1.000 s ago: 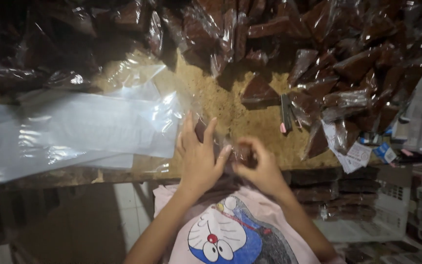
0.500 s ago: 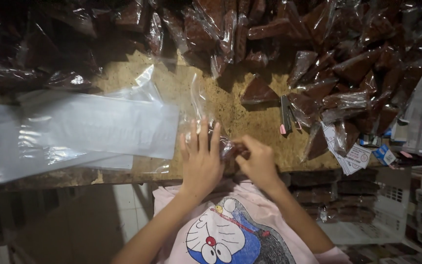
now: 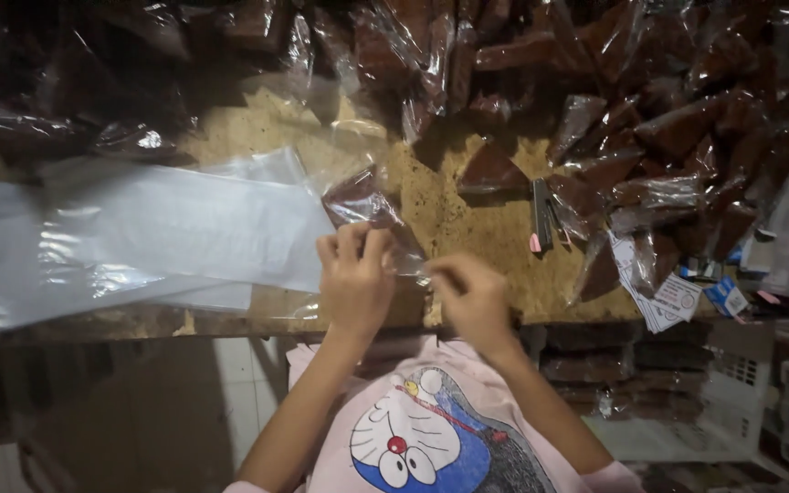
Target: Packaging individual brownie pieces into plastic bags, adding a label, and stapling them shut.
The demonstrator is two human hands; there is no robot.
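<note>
Pinching clear packet (image 3: 372, 215) in left hand (image 3: 355, 283) fingers, lifted since before; right hand (image 3: 472, 297) gripping its edge

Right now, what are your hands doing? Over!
Left hand and right hand both pinching one small clear packet. Packet over the table edge. Nothing blocking.

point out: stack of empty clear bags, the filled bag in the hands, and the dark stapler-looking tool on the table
stack of empty clear bags (image 3: 148, 237), head view, middle of the top sheet.
filled bag (image 3: 362, 203), head view, upper part above the fingers.
dark tool (image 3: 541, 215), head view, middle of its body.
</note>
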